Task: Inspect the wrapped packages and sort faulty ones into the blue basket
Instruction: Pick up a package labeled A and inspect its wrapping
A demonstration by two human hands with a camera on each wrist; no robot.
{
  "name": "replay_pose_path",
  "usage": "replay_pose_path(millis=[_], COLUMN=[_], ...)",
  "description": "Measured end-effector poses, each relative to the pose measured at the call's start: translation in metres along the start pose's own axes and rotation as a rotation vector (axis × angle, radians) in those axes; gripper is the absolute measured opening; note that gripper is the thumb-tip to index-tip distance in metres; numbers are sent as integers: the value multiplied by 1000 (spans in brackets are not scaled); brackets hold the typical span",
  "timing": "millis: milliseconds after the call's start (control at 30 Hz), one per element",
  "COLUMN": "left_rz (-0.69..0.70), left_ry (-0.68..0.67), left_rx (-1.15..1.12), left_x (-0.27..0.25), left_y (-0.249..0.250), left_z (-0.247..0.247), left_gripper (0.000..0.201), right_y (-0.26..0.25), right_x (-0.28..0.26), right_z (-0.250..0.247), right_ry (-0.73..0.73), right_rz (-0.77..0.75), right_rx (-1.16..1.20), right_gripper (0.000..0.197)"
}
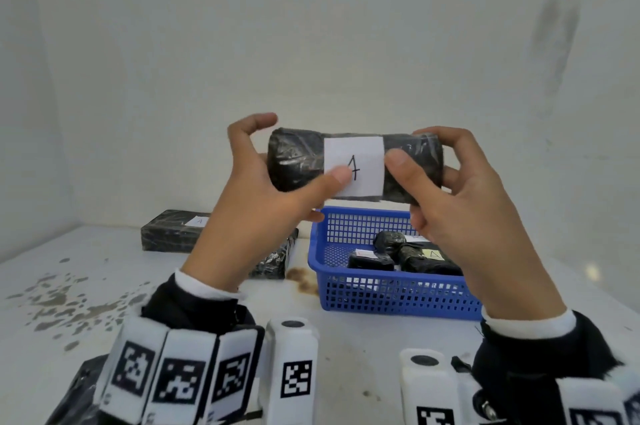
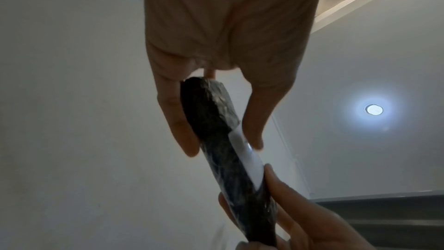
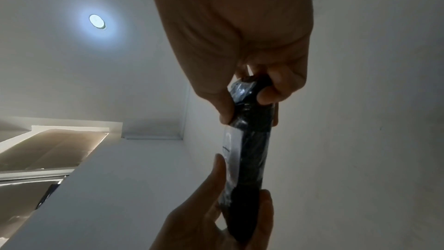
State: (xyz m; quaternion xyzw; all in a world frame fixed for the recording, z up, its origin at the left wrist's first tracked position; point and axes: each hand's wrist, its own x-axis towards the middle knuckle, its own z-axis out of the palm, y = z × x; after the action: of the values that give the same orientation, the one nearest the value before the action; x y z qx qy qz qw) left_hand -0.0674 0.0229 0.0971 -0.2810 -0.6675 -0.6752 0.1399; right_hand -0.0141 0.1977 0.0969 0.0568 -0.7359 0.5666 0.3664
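Note:
I hold a black wrapped package (image 1: pixel 298 161) level at chest height, above the blue basket (image 1: pixel 391 296). Its white label (image 1: pixel 353 165) carries a handwritten mark and faces me. My left hand (image 1: pixel 303 149) pinches the left half, with the thumb on the label's edge and the index finger raised off the top. The right end is gripped by my right hand (image 1: pixel 424 166), thumb in front and fingers behind. The left wrist view shows the package (image 2: pixel 211 121) edge-on between thumb and fingers. In the right wrist view my right hand (image 3: pixel 247 100) clasps the package (image 3: pixel 254 149).
The blue basket holds several black labelled packages (image 1: pixel 426 262). A long black package (image 1: pixel 173 230) lies at the back left of the white table (image 1: pixel 104 272), and another one (image 1: pixel 277 262) lies beside the basket. Brown stains (image 1: pixel 304 281) mark the table by the basket's left corner.

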Motion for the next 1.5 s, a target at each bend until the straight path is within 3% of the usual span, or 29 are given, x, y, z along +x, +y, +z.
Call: replay_pose_path(millis=[300, 433, 533, 700, 867, 1000, 1167, 1333, 1500], left_rz=[-50, -61, -112, -241, -417, -558, -611, -648, -685], left_ry=[-103, -159, -231, -255, -121, -51, -51, -72, -50], left_rx=[399, 603, 761, 983, 1027, 947, 938, 905, 908], left_x=[2, 18, 44, 76, 76, 67, 74, 89, 102], left_y=[-9, -2, -8, -53, -110, -160, -217, -248, -263], left_z=[-45, -68, -94, -159, -227, -251, -250, -238, -228], left_gripper=[91, 74, 62, 53, 53, 52, 55, 62, 68], right_y=[14, 24, 43, 87, 135, 152, 164, 168, 174], right_x=[1, -3, -4, -12, -14, -9, -4, 3, 9], right_z=[9, 31, 64, 120, 152, 161, 170, 183, 206], right_ry=[-111, -131, -170, -402, -613, -720, -810, -745, -778], right_rz=[150, 191, 308, 454, 531, 545, 536, 454, 524], right_rx=[109, 169, 244, 70, -262, -424, -496, -448, -311], right_gripper=[29, 27, 33, 42, 49, 61, 62, 51, 72])
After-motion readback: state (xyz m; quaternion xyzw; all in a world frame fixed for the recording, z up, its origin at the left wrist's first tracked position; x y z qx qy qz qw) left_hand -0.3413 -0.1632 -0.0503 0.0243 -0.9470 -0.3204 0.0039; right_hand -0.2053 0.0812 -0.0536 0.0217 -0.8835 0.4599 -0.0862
